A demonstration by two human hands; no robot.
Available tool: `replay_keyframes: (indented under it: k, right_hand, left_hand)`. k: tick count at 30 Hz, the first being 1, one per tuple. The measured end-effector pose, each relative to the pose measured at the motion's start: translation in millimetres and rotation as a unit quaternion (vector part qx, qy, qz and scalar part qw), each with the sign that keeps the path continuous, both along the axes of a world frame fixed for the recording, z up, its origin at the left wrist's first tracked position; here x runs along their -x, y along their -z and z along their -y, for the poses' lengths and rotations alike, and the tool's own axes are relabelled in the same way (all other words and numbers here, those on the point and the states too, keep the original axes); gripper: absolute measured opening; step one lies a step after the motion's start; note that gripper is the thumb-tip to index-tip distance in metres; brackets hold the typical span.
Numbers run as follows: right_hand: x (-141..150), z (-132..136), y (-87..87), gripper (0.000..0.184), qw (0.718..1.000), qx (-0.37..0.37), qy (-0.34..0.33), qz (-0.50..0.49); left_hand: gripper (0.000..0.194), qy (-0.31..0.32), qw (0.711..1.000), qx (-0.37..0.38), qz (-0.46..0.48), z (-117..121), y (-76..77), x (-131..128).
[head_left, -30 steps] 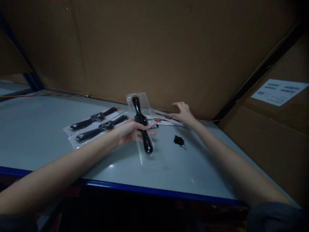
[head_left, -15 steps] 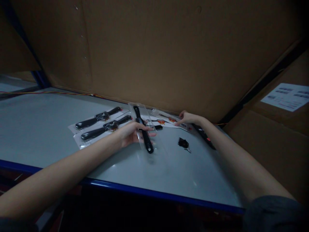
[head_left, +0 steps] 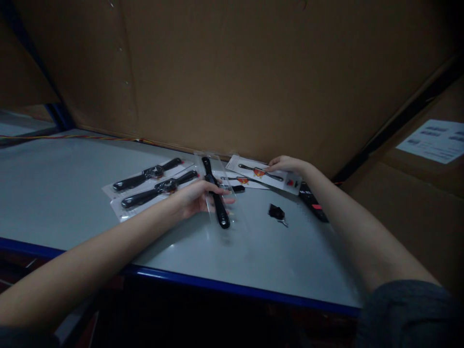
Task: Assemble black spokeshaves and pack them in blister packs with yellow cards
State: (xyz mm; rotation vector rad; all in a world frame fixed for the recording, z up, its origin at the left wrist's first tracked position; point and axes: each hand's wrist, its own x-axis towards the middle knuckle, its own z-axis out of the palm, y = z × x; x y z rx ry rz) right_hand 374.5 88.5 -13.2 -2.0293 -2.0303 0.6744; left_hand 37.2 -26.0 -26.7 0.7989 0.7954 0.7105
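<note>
My left hand (head_left: pixel 194 199) is closed around a clear plastic blister (head_left: pixel 214 160) in which a long black handle-like item (head_left: pixel 220 212) lies lengthwise. Held up slightly at the back of the table, a white printed card (head_left: pixel 249 163) shows a picture of a black tool with an orange patch. My right hand (head_left: pixel 290 164) grips that card near its upper edge. Below it lies a second printed card (head_left: pixel 259 185), partly covered. A short black piece (head_left: pixel 237 188) rests just beyond my left fingers. Two packaged black items (head_left: pixel 147 178) on cards lie left of my left hand.
A small black object with a metallic tip (head_left: pixel 277 212) sits on the grey table (head_left: pixel 224 263). A dark device with lit digits (head_left: pixel 313 203) lies beside my right forearm. Cardboard walls (head_left: pixel 232 87) stand behind and right; thin wires (head_left: pixel 90 137) run along the back. The front edge (head_left: pixel 174 278) is blue.
My right hand has lifted the upper printed card and tilted it towards me, so more of its face shows. My left hand and the blister have hardly moved.
</note>
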Motion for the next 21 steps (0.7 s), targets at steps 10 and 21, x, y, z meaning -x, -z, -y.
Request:
replay_keyframes:
  k: [10,21]
  right_hand:
    - [-8.6,61.7,-40.0,0.043,0.988,0.140,0.038,-0.056]
    - [1.4,135.3,-32.8,0.085,0.981,0.067,-0.166,0.077]
  left_hand:
    - [0.029,-0.042,0.999,-0.008,0.032,2.0,-5.5,0.4]
    - [0.034,-0.113,0.990,-0.073,0.045,-0.3,-9.2,5.9]
